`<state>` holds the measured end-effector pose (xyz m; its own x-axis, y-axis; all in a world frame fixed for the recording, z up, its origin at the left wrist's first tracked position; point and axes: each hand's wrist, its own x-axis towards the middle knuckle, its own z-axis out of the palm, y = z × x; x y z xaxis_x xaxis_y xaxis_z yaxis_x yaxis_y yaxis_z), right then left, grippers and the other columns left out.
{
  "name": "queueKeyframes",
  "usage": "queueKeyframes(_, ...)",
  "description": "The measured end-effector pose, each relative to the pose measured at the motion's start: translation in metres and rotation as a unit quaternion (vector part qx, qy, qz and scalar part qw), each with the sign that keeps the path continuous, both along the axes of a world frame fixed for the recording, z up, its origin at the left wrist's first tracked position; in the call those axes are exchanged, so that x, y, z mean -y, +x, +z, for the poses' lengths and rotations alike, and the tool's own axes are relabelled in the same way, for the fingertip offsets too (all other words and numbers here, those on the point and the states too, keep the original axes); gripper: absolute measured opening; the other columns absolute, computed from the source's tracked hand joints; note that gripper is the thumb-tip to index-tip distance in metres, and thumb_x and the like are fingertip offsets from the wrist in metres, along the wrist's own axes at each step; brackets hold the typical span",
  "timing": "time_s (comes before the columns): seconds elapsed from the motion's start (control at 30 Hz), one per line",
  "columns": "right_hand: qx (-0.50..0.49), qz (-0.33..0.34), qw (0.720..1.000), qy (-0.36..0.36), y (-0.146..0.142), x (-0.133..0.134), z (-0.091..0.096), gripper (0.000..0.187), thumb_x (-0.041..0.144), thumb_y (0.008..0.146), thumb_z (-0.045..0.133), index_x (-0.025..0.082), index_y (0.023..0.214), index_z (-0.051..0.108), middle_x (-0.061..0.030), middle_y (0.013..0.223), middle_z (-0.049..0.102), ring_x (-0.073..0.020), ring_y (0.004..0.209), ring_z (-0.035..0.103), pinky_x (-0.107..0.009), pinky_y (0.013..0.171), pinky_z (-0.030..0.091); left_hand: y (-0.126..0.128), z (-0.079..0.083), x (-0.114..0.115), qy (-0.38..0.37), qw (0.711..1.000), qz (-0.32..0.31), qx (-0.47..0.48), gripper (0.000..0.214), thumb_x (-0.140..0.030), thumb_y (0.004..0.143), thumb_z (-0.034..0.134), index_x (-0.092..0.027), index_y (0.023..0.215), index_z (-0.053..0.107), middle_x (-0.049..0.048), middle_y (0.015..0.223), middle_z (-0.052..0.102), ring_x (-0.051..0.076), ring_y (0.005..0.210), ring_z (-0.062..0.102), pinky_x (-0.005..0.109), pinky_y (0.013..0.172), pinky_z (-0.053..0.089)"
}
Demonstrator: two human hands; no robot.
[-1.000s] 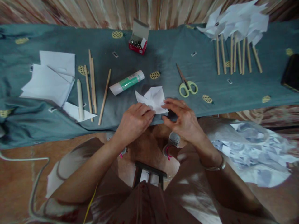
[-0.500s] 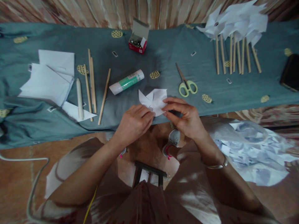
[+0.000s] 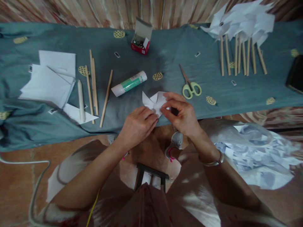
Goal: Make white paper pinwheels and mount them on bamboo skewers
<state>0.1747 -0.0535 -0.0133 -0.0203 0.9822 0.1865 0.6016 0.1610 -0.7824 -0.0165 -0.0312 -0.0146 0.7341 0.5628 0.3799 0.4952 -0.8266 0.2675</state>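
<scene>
Your left hand (image 3: pixel 138 126), fingers curled nearly closed, grips the lower edge of a sharp-pointed, folded white paper pinwheel (image 3: pixel 153 101) near the front of the wrinkled grey-green cloth (image 3: pixel 170 67). Your right hand (image 3: pixel 181 114), fingers bent, pinches its right side. A smooth white-and-green cylindrical tube (image 3: pixel 129 84) lies just beyond.

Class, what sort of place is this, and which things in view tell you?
Probably a makeshift craft spot, perhaps in a home: scissors and several paper pinwheels lie on a patterned cloth.
</scene>
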Motion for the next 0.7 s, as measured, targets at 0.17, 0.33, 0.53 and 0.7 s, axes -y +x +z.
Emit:
queueKeyframes(0.17,0.017,-0.005,1.000,-0.007,-0.0037,-0.0046,-0.0058,0.006,0.020,0.080,0.064,0.022,0.079,0.069,-0.0045,0.122,0.063,-0.0227,0.107,0.061,-0.044,0.097,0.048,-0.0012,-0.0009,0.0020,0.002,1.000,0.019,0.003,0.017,-0.023,0.093,0.054,-0.013,0.100,0.066,0.0066,0.087,0.069,0.019,0.079,0.061,0.032,0.072,0.053)
queueKeyframes(0.33,0.034,-0.013,0.999,0.001,-0.0058,-0.0070,-0.0073,0.006,0.022,0.080,0.064,0.023,0.076,0.069,-0.0041,0.123,0.063,-0.0227,0.107,0.060,-0.044,0.097,0.047,-0.0014,-0.0020,0.0020,0.020,1.000,0.004,0.003,0.018,-0.021,0.093,0.054,-0.013,0.104,0.065,0.0060,0.087,0.069,0.019,0.081,0.061,0.031,0.072,0.054)
queueKeyframes(0.53,0.036,-0.017,0.999,-0.011,-0.0077,-0.0072,-0.0064,0.006,0.022,0.080,0.063,0.022,0.075,0.067,-0.0056,0.124,0.062,-0.0242,0.108,0.060,-0.046,0.098,0.046,-0.0010,-0.0019,0.0015,0.013,1.000,0.003,0.001,0.017,-0.021,0.094,0.052,-0.014,0.101,0.066,0.0061,0.090,0.069,0.018,0.082,0.061,0.030,0.073,0.054)
queueKeyframes(0.7,0.037,-0.018,0.999,-0.011,-0.0090,-0.0067,-0.0062,0.007,0.020,0.080,0.063,0.023,0.076,0.067,-0.0046,0.124,0.062,-0.0245,0.110,0.059,-0.046,0.098,0.046,-0.0009,-0.0017,0.0017,0.008,1.000,0.000,-0.005,0.018,-0.019,0.095,0.050,-0.014,0.099,0.067,0.0064,0.089,0.068,0.018,0.082,0.061,0.030,0.072,0.054)
